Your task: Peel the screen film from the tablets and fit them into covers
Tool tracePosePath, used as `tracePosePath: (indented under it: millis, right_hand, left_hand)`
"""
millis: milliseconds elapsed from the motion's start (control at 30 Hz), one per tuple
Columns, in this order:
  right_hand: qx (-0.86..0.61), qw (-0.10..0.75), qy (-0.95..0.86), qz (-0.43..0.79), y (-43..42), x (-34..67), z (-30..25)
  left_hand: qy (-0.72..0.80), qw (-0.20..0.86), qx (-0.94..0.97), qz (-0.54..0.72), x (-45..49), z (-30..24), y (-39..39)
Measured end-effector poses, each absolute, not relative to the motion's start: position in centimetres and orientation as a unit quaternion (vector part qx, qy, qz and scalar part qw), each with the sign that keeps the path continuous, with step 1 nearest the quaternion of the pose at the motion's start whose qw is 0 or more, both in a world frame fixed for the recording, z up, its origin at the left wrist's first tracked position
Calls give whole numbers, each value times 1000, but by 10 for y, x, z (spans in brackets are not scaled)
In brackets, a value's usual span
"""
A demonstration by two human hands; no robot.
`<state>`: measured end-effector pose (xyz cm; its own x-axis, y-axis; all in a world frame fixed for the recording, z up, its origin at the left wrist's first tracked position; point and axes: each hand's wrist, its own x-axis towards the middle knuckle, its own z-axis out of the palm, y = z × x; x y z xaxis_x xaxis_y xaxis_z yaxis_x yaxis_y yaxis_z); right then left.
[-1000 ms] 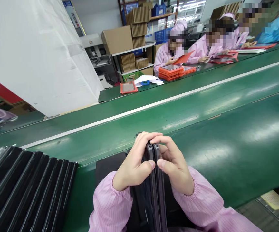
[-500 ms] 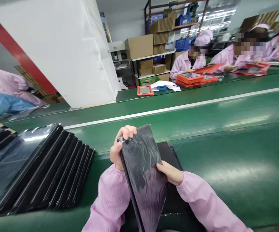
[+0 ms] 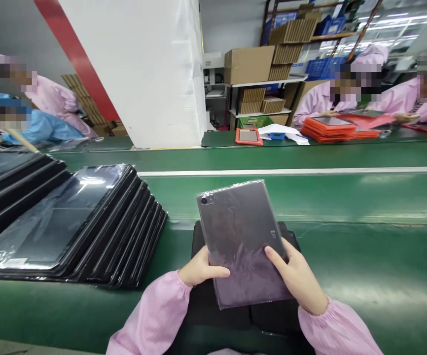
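A dark grey tablet (image 3: 237,227) in clear plastic film is held up before me, its back with a camera lens at the upper left facing me. My left hand (image 3: 203,268) grips its left edge, thumb flat on the back. On the right edge, my right hand (image 3: 297,276) is closed with the thumb pressed on the film. The fingers of both hands are partly hidden behind the tablet. Beneath it lie black flat cases or pads (image 3: 272,315) on the green work surface, mostly covered by the tablet and my arms.
To the left, a leaning stack of film-wrapped black tablets (image 3: 98,222) stands beside another stack (image 3: 10,182). The green bench (image 3: 376,266) stretches right. Across it are orange sleeves (image 3: 324,130), papers (image 3: 282,132), a white pillar (image 3: 139,74) and several people in pink or blue clothing.
The tablet has turned from a steep, edge-on tilt to show its full back. My left hand has moved from its top corner down to the left edge. The view has swung left.
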<state>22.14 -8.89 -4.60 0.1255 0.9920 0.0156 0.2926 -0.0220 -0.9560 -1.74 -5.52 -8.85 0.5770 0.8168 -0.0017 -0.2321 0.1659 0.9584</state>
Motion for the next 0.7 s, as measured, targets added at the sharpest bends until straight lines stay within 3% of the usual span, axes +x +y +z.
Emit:
tracePosePath:
  millis: [133, 433, 533, 700]
  right_hand:
    - [-614, 532, -524, 257, -77, 204, -56]
    - [-621, 424, -659, -38, -64, 188, -70]
    - [-562, 418, -714, 2, -71, 158, -60]
    - [-332, 337, -849, 233, -92, 101, -56]
  left_hand:
    - [314, 701, 487, 416, -29, -100, -51]
    - [335, 728, 430, 416, -44, -128, -46]
    - [319, 728, 441, 417, -43, -125, -45]
    - [333, 719, 478, 378, -42, -122, -44]
